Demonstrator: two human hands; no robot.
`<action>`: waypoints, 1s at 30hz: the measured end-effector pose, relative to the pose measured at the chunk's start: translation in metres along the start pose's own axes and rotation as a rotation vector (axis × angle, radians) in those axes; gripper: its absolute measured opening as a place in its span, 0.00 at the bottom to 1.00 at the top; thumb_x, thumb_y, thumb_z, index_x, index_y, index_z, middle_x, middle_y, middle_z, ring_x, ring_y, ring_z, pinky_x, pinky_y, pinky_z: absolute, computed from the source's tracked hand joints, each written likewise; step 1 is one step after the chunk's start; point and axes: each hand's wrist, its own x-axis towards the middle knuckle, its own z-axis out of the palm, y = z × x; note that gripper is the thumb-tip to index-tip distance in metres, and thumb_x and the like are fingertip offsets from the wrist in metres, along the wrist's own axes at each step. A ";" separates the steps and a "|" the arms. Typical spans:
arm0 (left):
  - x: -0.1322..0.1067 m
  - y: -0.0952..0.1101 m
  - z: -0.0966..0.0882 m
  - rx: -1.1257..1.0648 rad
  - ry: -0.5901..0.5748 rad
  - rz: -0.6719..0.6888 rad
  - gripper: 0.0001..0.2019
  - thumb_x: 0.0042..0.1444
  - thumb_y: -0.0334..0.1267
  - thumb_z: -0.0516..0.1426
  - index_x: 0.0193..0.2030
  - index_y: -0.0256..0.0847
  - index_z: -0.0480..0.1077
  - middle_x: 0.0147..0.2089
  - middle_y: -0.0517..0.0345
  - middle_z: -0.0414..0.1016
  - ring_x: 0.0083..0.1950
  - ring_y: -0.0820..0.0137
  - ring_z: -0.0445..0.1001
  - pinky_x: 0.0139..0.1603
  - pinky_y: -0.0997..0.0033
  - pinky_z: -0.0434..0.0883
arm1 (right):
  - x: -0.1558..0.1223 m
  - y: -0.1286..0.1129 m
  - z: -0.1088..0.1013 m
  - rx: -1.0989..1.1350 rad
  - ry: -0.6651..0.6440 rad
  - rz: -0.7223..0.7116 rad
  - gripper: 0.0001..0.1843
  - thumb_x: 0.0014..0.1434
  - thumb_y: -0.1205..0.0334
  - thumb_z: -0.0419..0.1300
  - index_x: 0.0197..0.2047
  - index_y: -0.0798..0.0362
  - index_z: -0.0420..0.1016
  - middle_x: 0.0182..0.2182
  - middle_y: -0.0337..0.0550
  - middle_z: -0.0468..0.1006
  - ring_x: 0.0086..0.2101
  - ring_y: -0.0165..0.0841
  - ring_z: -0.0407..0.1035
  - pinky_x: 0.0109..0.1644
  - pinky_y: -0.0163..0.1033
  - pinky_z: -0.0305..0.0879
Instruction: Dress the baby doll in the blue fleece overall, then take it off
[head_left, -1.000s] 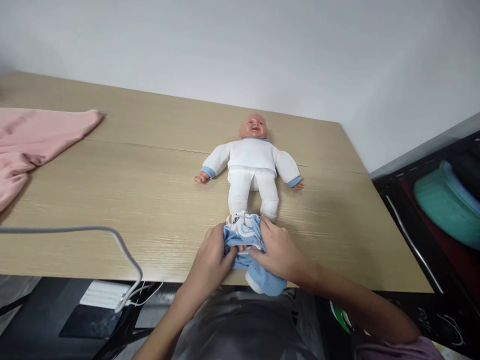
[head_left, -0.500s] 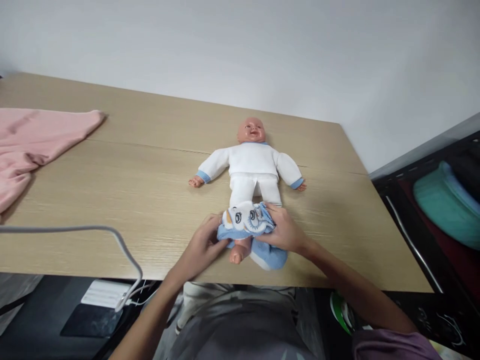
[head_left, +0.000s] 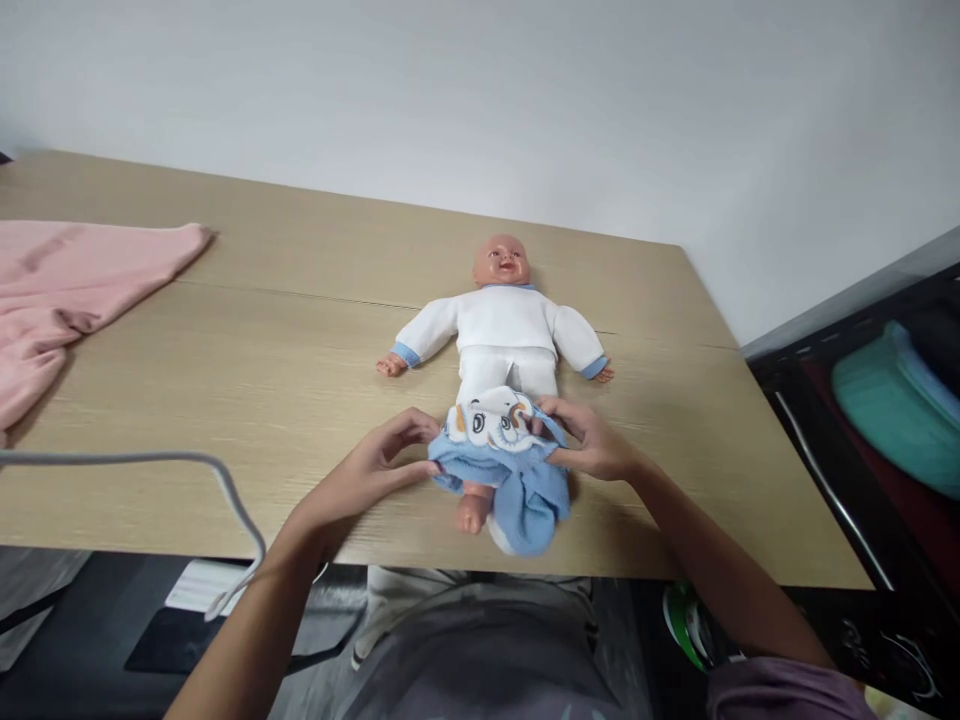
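Observation:
A baby doll (head_left: 507, 318) in a white suit with blue cuffs lies on its back, its head away from me. Around its lower legs is bunched a blue fleece doll garment (head_left: 499, 465) with a white cartoon face on it. One bare foot (head_left: 474, 508) pokes out below the left part of the garment; the other is hidden by cloth. My left hand (head_left: 394, 450) holds the garment's left edge between thumb and fingers. At the right edge, the fingers and thumb of my right hand (head_left: 589, 437) are closed on the same cloth.
The doll lies on a wooden table (head_left: 300, 370) against a wall. Pink cloth (head_left: 82, 280) is spread at the left, and a white cable (head_left: 135, 458) crosses the near left edge. A teal basin (head_left: 892, 410) stands on a dark rack at the right.
My left hand has shifted left and its grip has loosened to the garment's edge. The right hand has moved slightly right and up. The cloth is spread wider, its loose part hanging lower.

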 end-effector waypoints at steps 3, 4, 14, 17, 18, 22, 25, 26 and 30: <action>0.001 0.002 0.001 -0.028 0.020 -0.002 0.10 0.72 0.47 0.65 0.45 0.44 0.73 0.47 0.54 0.80 0.50 0.63 0.78 0.57 0.63 0.73 | -0.007 0.010 0.000 0.265 0.032 0.072 0.19 0.68 0.48 0.74 0.51 0.47 0.73 0.42 0.38 0.74 0.40 0.32 0.70 0.44 0.36 0.70; 0.002 0.004 0.002 -0.023 0.032 -0.007 0.11 0.74 0.47 0.64 0.44 0.44 0.72 0.45 0.56 0.79 0.47 0.65 0.77 0.55 0.64 0.72 | -0.007 0.011 -0.001 0.309 0.031 0.089 0.20 0.67 0.48 0.75 0.52 0.47 0.73 0.43 0.38 0.74 0.40 0.31 0.70 0.43 0.34 0.70; 0.003 0.004 0.010 0.018 -0.047 -0.086 0.13 0.70 0.51 0.66 0.49 0.45 0.76 0.51 0.52 0.80 0.54 0.58 0.78 0.58 0.59 0.75 | -0.015 -0.019 -0.021 -0.066 -0.138 0.310 0.26 0.65 0.46 0.76 0.61 0.47 0.83 0.50 0.41 0.87 0.47 0.42 0.80 0.55 0.47 0.78; 0.010 0.003 0.005 0.022 0.005 -0.116 0.13 0.75 0.54 0.61 0.52 0.47 0.73 0.48 0.54 0.80 0.49 0.61 0.79 0.52 0.61 0.76 | -0.017 -0.017 -0.021 0.127 -0.213 0.229 0.30 0.66 0.43 0.74 0.65 0.47 0.81 0.53 0.43 0.87 0.50 0.43 0.80 0.55 0.46 0.79; 0.014 0.003 0.002 0.042 -0.020 -0.110 0.14 0.75 0.54 0.61 0.52 0.47 0.72 0.48 0.54 0.80 0.48 0.62 0.78 0.50 0.62 0.76 | -0.018 -0.015 -0.020 0.213 -0.217 0.207 0.32 0.66 0.42 0.74 0.67 0.48 0.79 0.54 0.44 0.86 0.51 0.42 0.80 0.56 0.45 0.79; 0.039 0.014 -0.010 0.332 -0.041 0.074 0.18 0.73 0.57 0.61 0.54 0.45 0.72 0.50 0.53 0.76 0.50 0.61 0.75 0.54 0.60 0.75 | -0.016 -0.005 -0.012 0.398 -0.112 0.209 0.31 0.69 0.41 0.72 0.67 0.48 0.76 0.53 0.44 0.84 0.51 0.37 0.79 0.59 0.43 0.76; 0.057 0.040 -0.010 0.592 0.059 0.217 0.19 0.74 0.57 0.58 0.57 0.43 0.73 0.57 0.49 0.77 0.58 0.58 0.74 0.64 0.55 0.71 | -0.014 -0.001 -0.008 0.396 -0.087 0.219 0.30 0.66 0.42 0.74 0.63 0.48 0.75 0.47 0.39 0.80 0.44 0.33 0.76 0.51 0.37 0.75; 0.064 0.051 -0.008 0.649 0.046 0.256 0.20 0.74 0.57 0.58 0.59 0.43 0.74 0.59 0.48 0.78 0.61 0.56 0.74 0.66 0.53 0.70 | -0.013 0.000 -0.007 0.393 -0.089 0.219 0.29 0.66 0.43 0.75 0.62 0.48 0.75 0.45 0.38 0.78 0.41 0.32 0.74 0.48 0.35 0.74; 0.096 0.094 0.014 0.735 -0.306 0.276 0.25 0.67 0.59 0.64 0.62 0.47 0.79 0.61 0.50 0.82 0.60 0.53 0.78 0.60 0.58 0.74 | -0.012 -0.006 -0.005 0.390 -0.086 0.229 0.25 0.64 0.44 0.77 0.53 0.48 0.74 0.41 0.35 0.73 0.37 0.29 0.68 0.43 0.33 0.71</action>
